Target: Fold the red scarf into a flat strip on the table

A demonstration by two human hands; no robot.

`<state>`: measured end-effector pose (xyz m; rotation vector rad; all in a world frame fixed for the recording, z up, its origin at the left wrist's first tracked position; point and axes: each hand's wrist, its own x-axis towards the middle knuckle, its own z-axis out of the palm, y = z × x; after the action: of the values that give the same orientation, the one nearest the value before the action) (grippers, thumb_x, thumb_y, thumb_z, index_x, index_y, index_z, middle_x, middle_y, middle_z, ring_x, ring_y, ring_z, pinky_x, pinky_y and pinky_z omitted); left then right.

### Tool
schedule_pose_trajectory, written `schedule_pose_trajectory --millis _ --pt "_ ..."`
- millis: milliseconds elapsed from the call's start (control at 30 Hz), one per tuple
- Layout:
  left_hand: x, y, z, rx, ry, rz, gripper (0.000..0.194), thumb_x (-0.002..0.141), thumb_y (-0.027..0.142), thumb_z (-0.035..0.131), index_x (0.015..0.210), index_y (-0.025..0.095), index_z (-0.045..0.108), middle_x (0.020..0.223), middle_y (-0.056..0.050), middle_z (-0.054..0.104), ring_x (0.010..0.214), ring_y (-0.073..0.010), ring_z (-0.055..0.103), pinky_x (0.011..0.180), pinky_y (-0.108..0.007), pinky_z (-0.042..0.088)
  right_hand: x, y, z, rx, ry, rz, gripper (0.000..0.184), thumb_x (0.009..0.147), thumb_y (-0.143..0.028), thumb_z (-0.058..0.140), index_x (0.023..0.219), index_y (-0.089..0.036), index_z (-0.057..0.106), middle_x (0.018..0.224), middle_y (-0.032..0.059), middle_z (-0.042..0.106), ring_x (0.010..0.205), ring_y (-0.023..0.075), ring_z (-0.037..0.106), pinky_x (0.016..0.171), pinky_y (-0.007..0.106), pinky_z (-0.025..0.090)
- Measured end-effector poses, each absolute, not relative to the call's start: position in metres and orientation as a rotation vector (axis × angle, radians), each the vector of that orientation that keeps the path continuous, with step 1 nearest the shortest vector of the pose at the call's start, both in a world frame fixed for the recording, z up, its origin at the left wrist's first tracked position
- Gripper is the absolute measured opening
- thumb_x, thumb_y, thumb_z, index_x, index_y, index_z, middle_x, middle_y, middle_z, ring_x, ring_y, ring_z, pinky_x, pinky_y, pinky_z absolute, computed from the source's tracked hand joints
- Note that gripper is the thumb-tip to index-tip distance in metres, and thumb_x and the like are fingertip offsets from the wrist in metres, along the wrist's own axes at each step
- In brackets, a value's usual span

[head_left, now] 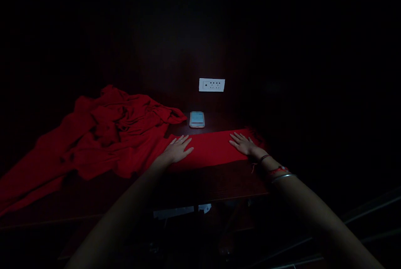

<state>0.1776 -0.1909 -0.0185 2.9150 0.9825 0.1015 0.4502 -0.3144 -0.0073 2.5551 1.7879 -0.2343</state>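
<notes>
A length of red cloth (210, 145) lies flat along the dark table. My left hand (178, 150) rests palm down on its left part, fingers spread, with a ring on one finger. On the right part of the same cloth lies my right hand (243, 143), also flat with the fingers stretched out. Bracelets circle the right wrist. To the left, more red fabric (109, 131) is heaped in loose folds and trails off toward the left edge. Whether the heap and the flat strip are one piece I cannot tell.
Behind the cloth stands a small pale device (197, 119) with a light screen-like face. A white socket panel (211, 85) is set in the back wall. The table's (219, 181) front edge runs below my hands, with pale items (175, 212) beneath. Deep darkness hides the surroundings.
</notes>
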Motion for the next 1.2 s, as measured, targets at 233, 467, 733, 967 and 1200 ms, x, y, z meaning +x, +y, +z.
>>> schedule_pose_trajectory --millis 233,467,733,967,1200 --pt "0.177 -0.193 -0.018 2.952 0.975 0.180 0.061 0.083 0.050 0.022 0.131 0.013 0.024 0.138 -0.009 0.017 0.126 -0.0206 0.014 0.102 -0.037 0.013 0.390 -0.297 -0.008 2.395 2.172 -0.170 0.069 0.078 -0.063 0.010 0.134 -0.025 0.014 0.141 0.0048 0.007 0.127 0.0238 0.002 0.100 0.047 0.008" --pt "0.175 -0.189 -0.019 2.924 1.018 0.040 0.061 0.084 0.051 0.019 0.132 0.014 0.021 0.139 -0.008 0.015 0.127 -0.0213 0.013 0.102 -0.038 0.013 0.406 -0.295 -0.014 2.345 2.119 -0.243 0.060 0.081 -0.058 0.011 0.133 -0.029 0.015 0.141 0.0014 0.009 0.127 0.0216 0.005 0.099 0.050 0.006" --pt "0.178 -0.188 -0.019 2.905 1.008 0.093 0.062 0.082 0.051 0.024 0.132 0.014 0.022 0.138 -0.010 0.015 0.127 -0.0229 0.012 0.101 -0.040 0.013 0.439 -0.306 -0.002 2.604 1.815 -0.060 0.064 0.082 -0.056 0.013 0.134 -0.018 0.018 0.140 0.0102 0.012 0.127 0.0255 0.008 0.100 0.045 0.012" --pt "0.176 -0.186 -0.022 2.927 1.002 0.073 0.063 0.083 0.051 0.021 0.132 0.012 0.020 0.138 -0.010 0.017 0.127 -0.0215 0.013 0.101 -0.038 0.012 0.341 -0.283 -0.006 2.157 2.359 -0.257 0.069 0.079 -0.062 0.009 0.134 -0.022 0.014 0.141 0.0045 0.009 0.127 0.0225 0.004 0.101 0.046 0.006" --pt "0.177 -0.185 -0.020 2.893 0.994 0.043 0.065 0.082 0.053 0.020 0.133 0.012 0.019 0.139 -0.009 0.014 0.127 -0.0210 0.011 0.102 -0.039 0.011 0.450 -0.304 -0.011 2.526 1.815 -0.204 0.059 0.084 -0.050 0.012 0.135 -0.020 0.011 0.141 0.0030 0.006 0.127 0.0213 0.005 0.101 0.046 0.008"
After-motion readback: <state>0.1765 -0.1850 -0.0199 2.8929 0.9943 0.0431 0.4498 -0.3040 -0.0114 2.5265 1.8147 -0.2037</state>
